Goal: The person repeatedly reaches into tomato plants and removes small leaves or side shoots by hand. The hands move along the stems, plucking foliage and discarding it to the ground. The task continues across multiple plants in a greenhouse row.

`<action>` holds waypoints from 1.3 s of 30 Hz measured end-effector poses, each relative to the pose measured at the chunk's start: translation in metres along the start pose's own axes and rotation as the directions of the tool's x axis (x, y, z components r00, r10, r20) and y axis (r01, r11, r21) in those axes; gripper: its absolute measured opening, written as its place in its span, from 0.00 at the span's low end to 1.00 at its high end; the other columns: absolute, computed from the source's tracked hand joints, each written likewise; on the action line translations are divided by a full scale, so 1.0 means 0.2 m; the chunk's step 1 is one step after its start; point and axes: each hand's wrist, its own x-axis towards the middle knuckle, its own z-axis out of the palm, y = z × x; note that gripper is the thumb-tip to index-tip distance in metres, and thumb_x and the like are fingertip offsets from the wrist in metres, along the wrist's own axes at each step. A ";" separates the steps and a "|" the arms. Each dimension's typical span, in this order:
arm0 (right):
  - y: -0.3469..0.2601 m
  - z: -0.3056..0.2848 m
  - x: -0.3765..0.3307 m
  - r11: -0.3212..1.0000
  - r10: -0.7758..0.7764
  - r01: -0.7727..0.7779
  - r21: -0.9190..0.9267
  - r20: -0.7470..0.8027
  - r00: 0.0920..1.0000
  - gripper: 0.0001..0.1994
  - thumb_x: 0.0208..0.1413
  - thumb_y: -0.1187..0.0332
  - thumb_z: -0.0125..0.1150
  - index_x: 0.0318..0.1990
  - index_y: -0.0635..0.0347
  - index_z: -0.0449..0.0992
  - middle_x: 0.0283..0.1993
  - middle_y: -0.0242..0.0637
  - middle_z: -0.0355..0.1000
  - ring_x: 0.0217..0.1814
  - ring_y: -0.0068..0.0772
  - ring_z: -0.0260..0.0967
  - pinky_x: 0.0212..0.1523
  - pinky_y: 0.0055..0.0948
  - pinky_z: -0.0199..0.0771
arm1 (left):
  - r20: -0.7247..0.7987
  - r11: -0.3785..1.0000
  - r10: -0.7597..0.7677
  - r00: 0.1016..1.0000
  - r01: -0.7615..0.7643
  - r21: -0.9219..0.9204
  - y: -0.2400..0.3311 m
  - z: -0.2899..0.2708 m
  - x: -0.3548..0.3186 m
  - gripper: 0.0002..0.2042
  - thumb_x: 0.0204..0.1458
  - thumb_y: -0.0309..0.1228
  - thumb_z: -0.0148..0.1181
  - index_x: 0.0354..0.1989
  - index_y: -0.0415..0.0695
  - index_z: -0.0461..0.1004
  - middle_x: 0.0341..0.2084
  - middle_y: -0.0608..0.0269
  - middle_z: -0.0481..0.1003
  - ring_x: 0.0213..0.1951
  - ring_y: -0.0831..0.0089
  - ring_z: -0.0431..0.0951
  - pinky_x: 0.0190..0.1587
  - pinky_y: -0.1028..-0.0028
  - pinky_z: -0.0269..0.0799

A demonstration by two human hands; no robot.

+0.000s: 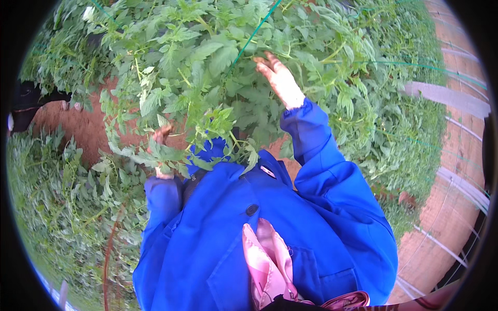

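while reaching into the tomato plant (207,67), right hand (280,80) open, fingers spread against upper foliage beside the green support string (254,33), grasping nothing. left hand (162,150) lower down, mostly hidden by leaves; cannot tell whether closed on a stem. risks, as judgement: snapping a soft shoot through blind handling on the left; snagging the string with spread fingers; blue sleeve (311,135) dragging across leaves and bruising them.
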 end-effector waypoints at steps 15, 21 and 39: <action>-0.24 -0.02 0.28 0.867 -0.116 0.261 -0.424 0.338 0.934 0.17 0.53 0.59 0.51 0.48 0.56 0.70 0.39 0.40 0.72 0.42 0.39 0.69 0.45 0.30 0.66 | 0.698 0.599 -0.203 0.687 0.650 -0.467 0.09 0.50 0.35 0.35 0.50 0.56 0.45 0.57 0.39 0.54 0.49 0.50 0.64 0.45 0.61 0.69 0.49 0.63 0.65; -0.18 -0.02 0.33 0.849 -0.261 0.362 -0.385 0.291 0.921 0.15 0.54 0.59 0.49 0.46 0.54 0.72 0.35 0.34 0.74 0.39 0.30 0.69 0.40 0.26 0.65 | 0.698 0.390 -0.188 0.691 0.705 -0.592 -0.26 0.44 0.25 0.27 0.54 0.51 0.41 0.57 0.47 0.56 0.51 0.49 0.63 0.44 0.61 0.71 0.49 0.61 0.64; 0.50 -0.10 -0.04 0.875 0.149 0.254 -0.412 0.729 0.669 0.18 0.53 0.60 0.50 0.48 0.59 0.70 0.44 0.42 0.70 0.48 0.36 0.67 0.48 0.31 0.65 | 0.694 0.617 -0.549 0.466 0.786 -0.040 0.16 0.64 0.24 0.20 0.53 0.36 0.51 0.53 0.41 0.65 0.35 0.67 0.71 0.40 0.81 0.67 0.43 0.78 0.63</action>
